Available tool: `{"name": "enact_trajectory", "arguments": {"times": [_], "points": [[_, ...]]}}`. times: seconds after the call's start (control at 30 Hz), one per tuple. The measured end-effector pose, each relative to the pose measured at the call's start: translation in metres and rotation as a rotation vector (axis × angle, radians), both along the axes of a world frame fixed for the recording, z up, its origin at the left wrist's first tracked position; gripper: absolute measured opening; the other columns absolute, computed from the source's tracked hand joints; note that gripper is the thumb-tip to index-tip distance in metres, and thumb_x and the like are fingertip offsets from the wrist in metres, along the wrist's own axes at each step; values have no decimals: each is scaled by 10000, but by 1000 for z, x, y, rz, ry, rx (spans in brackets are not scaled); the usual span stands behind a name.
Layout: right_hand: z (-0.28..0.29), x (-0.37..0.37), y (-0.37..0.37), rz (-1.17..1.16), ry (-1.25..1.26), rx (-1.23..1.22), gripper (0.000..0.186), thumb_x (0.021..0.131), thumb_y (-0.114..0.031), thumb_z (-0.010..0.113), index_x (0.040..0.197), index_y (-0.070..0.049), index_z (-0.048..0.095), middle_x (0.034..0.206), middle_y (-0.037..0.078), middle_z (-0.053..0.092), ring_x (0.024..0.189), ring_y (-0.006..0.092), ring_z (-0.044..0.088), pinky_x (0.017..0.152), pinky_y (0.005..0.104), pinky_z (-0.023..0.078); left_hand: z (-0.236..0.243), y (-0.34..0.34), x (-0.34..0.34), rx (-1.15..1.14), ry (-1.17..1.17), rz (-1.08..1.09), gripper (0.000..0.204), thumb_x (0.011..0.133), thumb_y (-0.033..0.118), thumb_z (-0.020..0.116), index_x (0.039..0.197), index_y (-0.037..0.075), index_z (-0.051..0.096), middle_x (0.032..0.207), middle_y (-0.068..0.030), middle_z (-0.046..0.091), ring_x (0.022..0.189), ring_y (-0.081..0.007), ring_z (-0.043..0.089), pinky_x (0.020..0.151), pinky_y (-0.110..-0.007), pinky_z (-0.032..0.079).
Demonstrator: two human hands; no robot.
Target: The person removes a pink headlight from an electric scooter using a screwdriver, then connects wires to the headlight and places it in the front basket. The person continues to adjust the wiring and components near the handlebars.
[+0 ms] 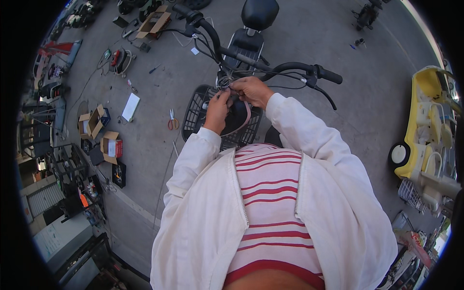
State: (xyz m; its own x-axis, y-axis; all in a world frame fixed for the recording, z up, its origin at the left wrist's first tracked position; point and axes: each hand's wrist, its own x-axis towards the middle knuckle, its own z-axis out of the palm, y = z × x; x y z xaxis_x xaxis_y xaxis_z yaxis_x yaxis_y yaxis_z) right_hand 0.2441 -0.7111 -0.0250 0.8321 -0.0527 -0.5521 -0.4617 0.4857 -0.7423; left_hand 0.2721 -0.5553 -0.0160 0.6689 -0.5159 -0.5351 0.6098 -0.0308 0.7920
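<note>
An electric bicycle stands in front of me with black handlebars (290,67), a black seat (259,12) and a black front basket (198,108). A bundle of grey wires (224,81) sits at the handlebar stem. My right hand (252,91) pinches these wires at the stem. My left hand (218,110) is raised just below it, fingers closed on the same wires above the basket. White jacket sleeves cover both forearms.
Orange-handled scissors (172,121) lie on the concrete left of the basket. Open cardboard boxes (111,147), a white sheet (130,106) and scattered tools lie further left. A yellow vehicle (427,140) stands at the right. Another scooter (366,14) is parked far off.
</note>
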Motion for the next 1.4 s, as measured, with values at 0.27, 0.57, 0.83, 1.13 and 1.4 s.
{"name": "enact_trajectory", "arguments": {"times": [0.27, 0.57, 0.83, 1.13, 1.4], "points": [[-5, 2, 7, -41, -21, 42, 95, 860, -119, 627, 864, -28, 652, 741, 13, 601, 641, 86, 518, 565, 233, 404, -13, -1, 2, 2, -95, 73, 182, 934, 279, 556, 889, 107, 598, 616, 62, 454, 467, -36, 329, 446, -209, 230], [-11, 10, 23, -356, -6, 81, 96, 841, -77, 613, 754, -40, 626, 718, 24, 583, 638, 112, 540, 560, 250, 438, -12, 4, 1, 77, -186, 42, 207, 934, 242, 548, 813, 77, 579, 637, 42, 474, 530, -58, 361, 511, -219, 261], [-11, -6, 3, -232, 5, -11, 206, 904, -227, 613, 866, -26, 631, 761, 6, 581, 675, 106, 538, 626, 264, 482, -5, 44, -32, 4, 10, -53, 238, 972, 265, 500, 860, 74, 587, 633, 49, 442, 552, -29, 347, 487, -193, 245], [20, -136, 30, 100, 44, -274, 834, 808, -523, 678, 1371, 5, 362, 1226, 229, 512, 1118, 297, 528, 937, 372, 434, 8, 57, -45, -265, 68, -79, 247, 969, 259, 482, 890, 51, 591, 664, 7, 505, 564, -54, 400, 490, -191, 260], [31, -239, 31, -145, -120, -91, 995, 726, -269, 819, 1455, -53, 177, 1310, 219, 410, 1134, 336, 512, 900, 376, 498, 35, 4, -121, -282, 167, -402, 262, 971, 316, 443, 933, 82, 555, 683, -5, 478, 570, -84, 359, 540, -205, 276]]}}
